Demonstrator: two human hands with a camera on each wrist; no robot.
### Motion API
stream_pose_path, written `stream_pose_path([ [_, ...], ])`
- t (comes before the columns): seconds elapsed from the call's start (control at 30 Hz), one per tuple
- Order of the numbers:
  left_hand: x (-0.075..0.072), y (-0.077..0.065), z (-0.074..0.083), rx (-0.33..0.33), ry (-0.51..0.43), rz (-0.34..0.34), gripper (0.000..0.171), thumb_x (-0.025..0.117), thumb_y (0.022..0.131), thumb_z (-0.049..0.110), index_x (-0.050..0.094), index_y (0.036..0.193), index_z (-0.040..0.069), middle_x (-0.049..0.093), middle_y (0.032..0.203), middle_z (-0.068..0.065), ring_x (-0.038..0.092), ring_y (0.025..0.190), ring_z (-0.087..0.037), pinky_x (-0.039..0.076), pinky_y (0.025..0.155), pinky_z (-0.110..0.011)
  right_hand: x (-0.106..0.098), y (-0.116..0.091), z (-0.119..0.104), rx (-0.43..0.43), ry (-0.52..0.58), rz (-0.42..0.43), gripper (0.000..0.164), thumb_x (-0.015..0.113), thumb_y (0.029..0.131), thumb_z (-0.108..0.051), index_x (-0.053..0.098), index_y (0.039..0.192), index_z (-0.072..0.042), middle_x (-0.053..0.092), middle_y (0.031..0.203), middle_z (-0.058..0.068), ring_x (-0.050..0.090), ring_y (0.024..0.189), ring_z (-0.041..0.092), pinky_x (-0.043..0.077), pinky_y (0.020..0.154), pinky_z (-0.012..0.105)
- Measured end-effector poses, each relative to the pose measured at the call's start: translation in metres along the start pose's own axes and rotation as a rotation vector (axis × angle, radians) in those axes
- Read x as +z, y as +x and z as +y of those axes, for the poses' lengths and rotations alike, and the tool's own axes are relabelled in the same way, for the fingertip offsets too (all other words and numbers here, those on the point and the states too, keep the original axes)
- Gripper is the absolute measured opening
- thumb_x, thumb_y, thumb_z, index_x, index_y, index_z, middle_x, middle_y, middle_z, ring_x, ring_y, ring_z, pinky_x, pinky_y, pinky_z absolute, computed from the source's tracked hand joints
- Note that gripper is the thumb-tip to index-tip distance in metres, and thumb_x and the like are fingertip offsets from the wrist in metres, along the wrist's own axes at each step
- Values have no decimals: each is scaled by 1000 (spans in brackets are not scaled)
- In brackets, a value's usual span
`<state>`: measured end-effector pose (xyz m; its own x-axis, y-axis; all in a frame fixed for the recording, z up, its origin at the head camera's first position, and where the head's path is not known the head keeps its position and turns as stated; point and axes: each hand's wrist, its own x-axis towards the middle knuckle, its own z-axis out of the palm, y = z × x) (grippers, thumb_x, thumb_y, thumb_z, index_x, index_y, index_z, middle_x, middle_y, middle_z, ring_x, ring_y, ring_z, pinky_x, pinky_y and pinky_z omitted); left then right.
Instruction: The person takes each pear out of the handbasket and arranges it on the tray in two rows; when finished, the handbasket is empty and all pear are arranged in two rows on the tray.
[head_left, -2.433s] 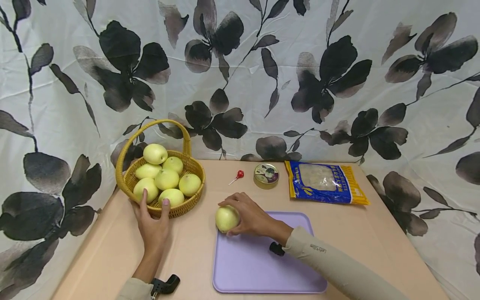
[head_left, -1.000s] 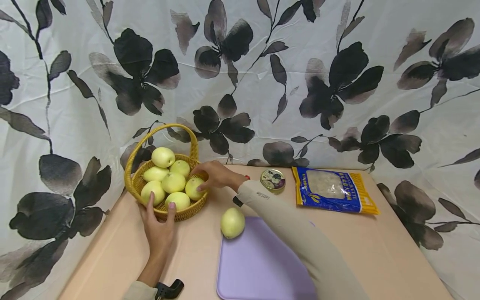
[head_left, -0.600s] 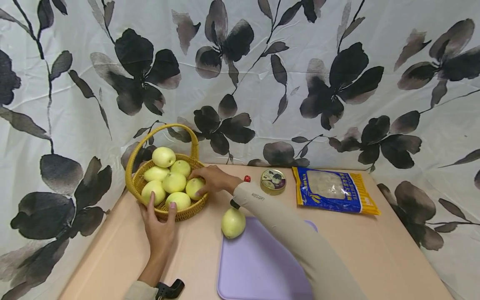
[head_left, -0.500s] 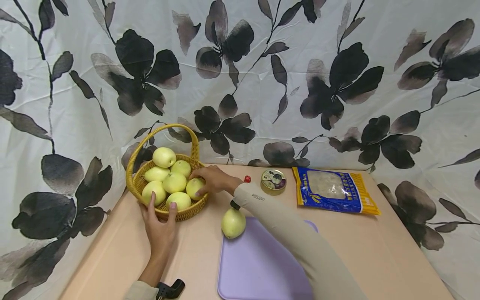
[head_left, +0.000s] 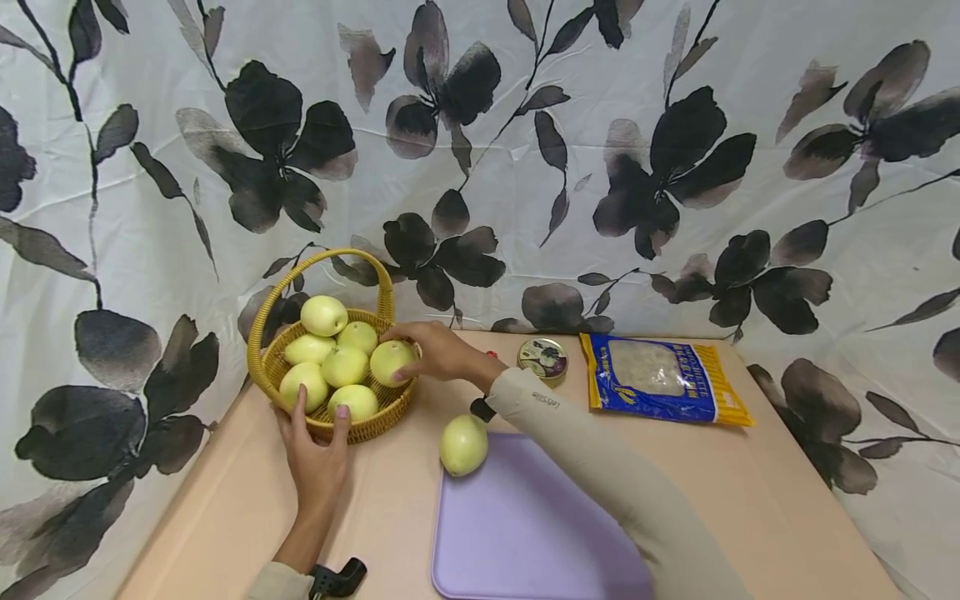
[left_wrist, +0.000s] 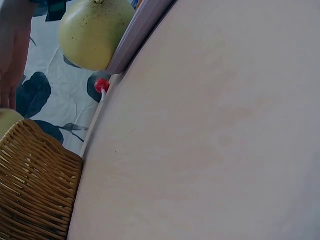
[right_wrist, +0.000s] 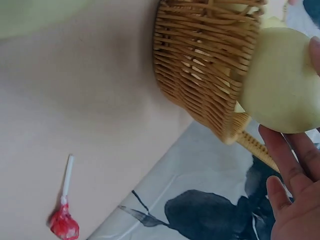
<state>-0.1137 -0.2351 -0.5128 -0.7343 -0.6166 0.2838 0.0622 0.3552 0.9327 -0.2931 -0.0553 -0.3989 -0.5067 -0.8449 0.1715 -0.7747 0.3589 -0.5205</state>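
Note:
Several pale green-yellow pears (head_left: 345, 365) fill a yellow wicker basket (head_left: 382, 429) with a tall handle, at the left of the table. My right hand (head_left: 442, 354) grips one pear (head_left: 392, 362) between thumb and fingers at the basket's right rim. In the right wrist view this pear (right_wrist: 282, 80) stands up past the woven wall, fingertips under its lower side. My left hand (head_left: 318, 467) rests against the basket's front, index finger and thumb straight and spread; its other fingers are hidden. Another pear (head_left: 463, 446) sits at the back left corner of the purple tray (head_left: 525, 517).
A red lollipop (right_wrist: 64, 222) lies behind my right forearm, mostly covered in the head view. Right of it are a round tin (head_left: 543, 358) and a blue-and-yellow packet (head_left: 660, 379). A floral cloth (head_left: 480, 167) hangs along the table's back edge.
My right hand set one pear on the tray's corner, moved left to the basket and took hold of another. That pear has now risen slightly. My left hand stays at the basket.

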Motion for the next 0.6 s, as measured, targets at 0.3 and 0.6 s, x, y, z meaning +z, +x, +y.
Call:
stream_pose_path([
  [0.3,0,-1,0,-25,8,-12,80,70,103,38,28,170,27,-10,179,-9,-3,166,-35,7,135,-62,-17,-41,0,-9,84,80,62,91,86,-23,66,142,-14,70,138,1,65,122,17,52,112,36],
  [0.6,-1,-1,1,-9,7,-9,79,69,103,37,29,170,27,-9,180,-9,-4,167,-34,7,135,-62,-32,-93,13,97,84,154,64,92,85,-25,66,143,-17,72,135,-2,66,120,17,56,101,34],
])
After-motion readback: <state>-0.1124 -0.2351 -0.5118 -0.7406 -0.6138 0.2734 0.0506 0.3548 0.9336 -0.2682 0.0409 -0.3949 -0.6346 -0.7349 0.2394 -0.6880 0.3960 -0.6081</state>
